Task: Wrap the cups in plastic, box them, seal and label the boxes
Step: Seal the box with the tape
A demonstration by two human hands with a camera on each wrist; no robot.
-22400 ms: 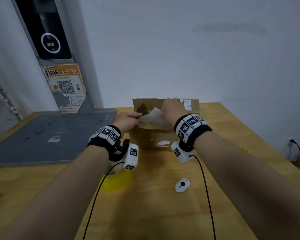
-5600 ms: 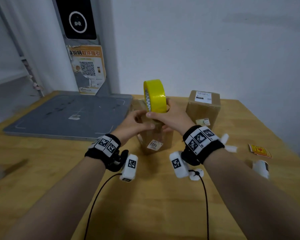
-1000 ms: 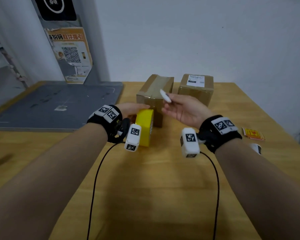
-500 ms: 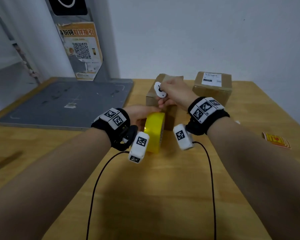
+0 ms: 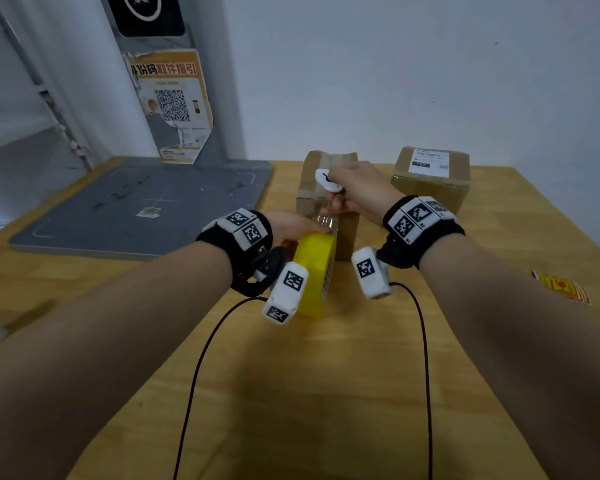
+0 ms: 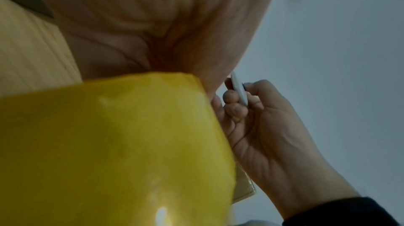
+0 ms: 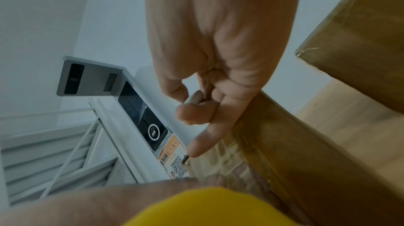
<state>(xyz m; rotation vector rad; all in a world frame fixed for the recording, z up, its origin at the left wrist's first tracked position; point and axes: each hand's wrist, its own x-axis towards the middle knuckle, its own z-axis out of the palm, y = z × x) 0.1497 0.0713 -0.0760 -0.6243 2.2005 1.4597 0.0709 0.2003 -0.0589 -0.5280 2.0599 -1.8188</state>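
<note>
A taped cardboard box point(image 5: 347, 233) stands mid-table. My left hand point(image 5: 302, 228) grips the yellow tape roll point(image 5: 314, 271) on edge just in front of it. A clear tape strip point(image 5: 328, 221) runs from the roll up to the box. My right hand point(image 5: 333, 192) hovers over the box's near top edge and pinches a small white cutter point(image 5: 324, 178) between thumb and fingers. In the left wrist view the roll point(image 6: 109, 143) fills the frame and the cutter point(image 6: 239, 91) shows edge-on. In the right wrist view a finger points down at the strip point(image 7: 218, 152) on the box point(image 7: 306, 143).
A second sealed box point(image 5: 430, 178) with a white label stands at the back right. Red and yellow stickers point(image 5: 561, 287) lie near the table's right edge. A grey mat point(image 5: 146, 209) covers the back left, below a poster point(image 5: 172, 105). Wrist cables trail over the near table.
My right hand turned palm down and carried the cutter from beside the box to the strip at its near top edge. The left hand still grips the roll in front of the box.
</note>
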